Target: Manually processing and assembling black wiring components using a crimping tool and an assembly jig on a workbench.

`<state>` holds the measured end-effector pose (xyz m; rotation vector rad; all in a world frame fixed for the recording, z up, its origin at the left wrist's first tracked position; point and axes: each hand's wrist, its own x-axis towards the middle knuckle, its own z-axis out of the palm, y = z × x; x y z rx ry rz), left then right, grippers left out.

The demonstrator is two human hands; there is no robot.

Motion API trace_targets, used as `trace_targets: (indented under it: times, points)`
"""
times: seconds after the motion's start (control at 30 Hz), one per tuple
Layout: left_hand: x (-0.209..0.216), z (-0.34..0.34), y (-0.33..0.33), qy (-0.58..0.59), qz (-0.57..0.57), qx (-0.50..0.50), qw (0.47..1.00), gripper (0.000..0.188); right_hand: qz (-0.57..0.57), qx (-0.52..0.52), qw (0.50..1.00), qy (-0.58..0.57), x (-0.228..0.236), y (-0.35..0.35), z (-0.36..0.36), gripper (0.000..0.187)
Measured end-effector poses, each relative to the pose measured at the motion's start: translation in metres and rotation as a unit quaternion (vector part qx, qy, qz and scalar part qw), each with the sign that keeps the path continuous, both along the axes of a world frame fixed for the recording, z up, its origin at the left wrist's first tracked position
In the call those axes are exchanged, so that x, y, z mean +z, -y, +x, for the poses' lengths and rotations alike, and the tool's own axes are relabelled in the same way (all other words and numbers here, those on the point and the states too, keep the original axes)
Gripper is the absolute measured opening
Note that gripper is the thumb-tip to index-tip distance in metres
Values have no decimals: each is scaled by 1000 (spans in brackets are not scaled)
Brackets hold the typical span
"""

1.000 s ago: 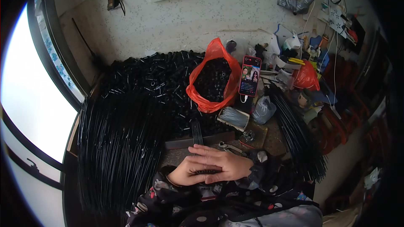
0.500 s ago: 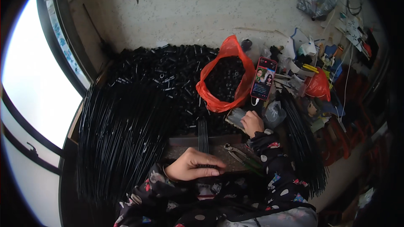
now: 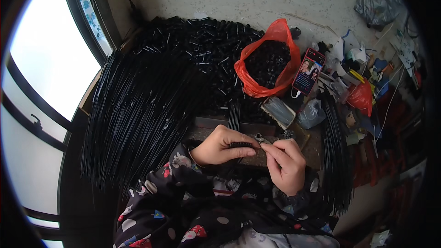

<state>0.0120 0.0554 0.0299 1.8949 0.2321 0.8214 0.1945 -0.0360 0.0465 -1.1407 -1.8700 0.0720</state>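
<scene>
My left hand is closed round a bundle of thin black rods; a dark row of their ends shows between its thumb and fingers. Fingertips of my right hand are pinched together close to that row, and whatever they hold is too small to make out. Just beyond the two hands lie metal pliers, partly covered by them. A small open box of thin pale wire-like pieces sits past my right hand.
Black rods pile up on the left, with a smaller bunch on the right. Behind are heaped short black tubes, a red plastic bag of small dark parts and a phone. Clutter fills the far right.
My right hand has come back from the box of pale pieces to the rod ends at my left hand, its fingers now pinched. The whole view has shifted and tilted.
</scene>
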Motion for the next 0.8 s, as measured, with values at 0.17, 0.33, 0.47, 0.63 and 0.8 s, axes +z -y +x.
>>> trace_targets:
  times: [0.17, 0.33, 0.47, 0.63, 0.8]
  points:
    - [4, 1, 6, 8, 41, 12, 999, 19, 52, -31, 998, 31, 7, 11, -3, 29]
    - [-1, -2, 14, 29, 41, 17, 999, 19, 45, -4, 998, 50, 10, 15, -8, 29]
    - [-1, -4, 16, 23, 45, 19, 999, 19, 55, -3, 996, 66, 9, 16, -9, 28]
    - [0, -7, 16, 18, 54, 20, 998, 20, 63, -10, 996, 60, 11, 13, -7, 27]
    - [-53, -13, 2, -152, 17, -113, 982, 52, -23, -88, 995, -47, -8, -22, 29, 14]
